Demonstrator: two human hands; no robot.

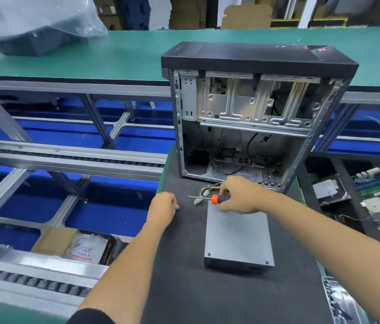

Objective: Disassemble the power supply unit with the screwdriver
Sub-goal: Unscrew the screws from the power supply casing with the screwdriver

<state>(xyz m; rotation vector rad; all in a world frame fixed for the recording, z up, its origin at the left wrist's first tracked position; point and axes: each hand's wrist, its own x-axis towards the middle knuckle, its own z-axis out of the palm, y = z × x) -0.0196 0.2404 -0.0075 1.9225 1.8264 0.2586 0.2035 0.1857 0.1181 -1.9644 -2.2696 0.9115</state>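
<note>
The grey metal power supply unit [238, 237] lies flat on the dark mat [219, 295], its cable bundle with white connectors [204, 191] at its far end. My right hand [238, 195] rests on the unit's far edge and grips the screwdriver [210, 198], orange collar showing, shaft pointing left. My left hand [163, 208] is curled on the mat just left of the unit. A small dark screw [180, 205] lies by its fingertips; whether the fingers pinch anything is hidden.
An open black computer case [254, 113] stands upright right behind the unit. Circuit boards and a drive [371, 195] lie to the right. On the left the mat ends at a conveyor frame [67, 160] with blue bins and a cardboard box [79, 246].
</note>
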